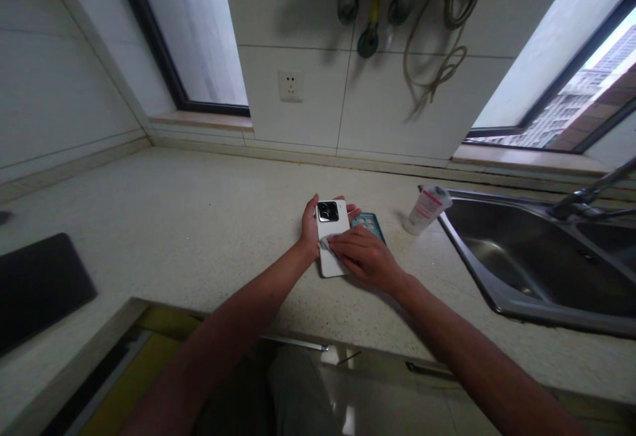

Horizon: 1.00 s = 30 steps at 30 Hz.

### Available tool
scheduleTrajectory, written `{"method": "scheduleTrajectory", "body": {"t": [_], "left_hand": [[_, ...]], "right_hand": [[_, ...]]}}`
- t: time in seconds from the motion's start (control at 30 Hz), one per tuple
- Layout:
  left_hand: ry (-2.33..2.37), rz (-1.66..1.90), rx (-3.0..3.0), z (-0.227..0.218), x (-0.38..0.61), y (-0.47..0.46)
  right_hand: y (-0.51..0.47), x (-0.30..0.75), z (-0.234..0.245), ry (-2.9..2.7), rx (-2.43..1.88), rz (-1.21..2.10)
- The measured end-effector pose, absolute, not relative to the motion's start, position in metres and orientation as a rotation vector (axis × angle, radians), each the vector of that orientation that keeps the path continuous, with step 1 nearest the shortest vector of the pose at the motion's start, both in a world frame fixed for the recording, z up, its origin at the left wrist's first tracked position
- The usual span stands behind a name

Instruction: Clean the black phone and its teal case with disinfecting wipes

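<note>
While the left hand (pixel 311 230) cradles the white smartphone (pixel 332 237) just above the countertop (pixel 199 224), gripping its edges, the right hand (pixel 365 257) presses a small wipe (pixel 325 244) onto its slick, stiff, probably breakable back.

White phone (pixel 332 237) with black camera block, teal case (pixel 370 224), speckled beige countertop (pixel 199 224), grey steel sink (pixel 521 257).
</note>
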State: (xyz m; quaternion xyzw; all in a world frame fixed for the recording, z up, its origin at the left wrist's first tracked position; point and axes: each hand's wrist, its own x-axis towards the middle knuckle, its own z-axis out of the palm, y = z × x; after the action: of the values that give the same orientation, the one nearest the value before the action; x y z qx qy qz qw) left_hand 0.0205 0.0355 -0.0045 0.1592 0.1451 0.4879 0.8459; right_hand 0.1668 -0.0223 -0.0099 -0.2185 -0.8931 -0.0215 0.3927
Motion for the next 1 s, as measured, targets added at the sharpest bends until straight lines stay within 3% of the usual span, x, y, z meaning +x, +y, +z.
{"method": "scheduleTrajectory", "body": {"t": [0.2,0.57,1.0], "left_hand": [[0.328,1.03,0.34,-0.005,0.022,0.035],[0.321,1.087,0.274,-0.005,0.019,0.037],[0.293,1.198,0.216,-0.012,0.009,0.046]], "right_hand": [[-0.017,0.171,-0.01,-2.192,-0.723,-0.153],[-0.029,0.16,-0.008,-2.384,-0.395,0.198],[-0.022,0.173,-0.004,-2.346,-0.495,0.084]]}}
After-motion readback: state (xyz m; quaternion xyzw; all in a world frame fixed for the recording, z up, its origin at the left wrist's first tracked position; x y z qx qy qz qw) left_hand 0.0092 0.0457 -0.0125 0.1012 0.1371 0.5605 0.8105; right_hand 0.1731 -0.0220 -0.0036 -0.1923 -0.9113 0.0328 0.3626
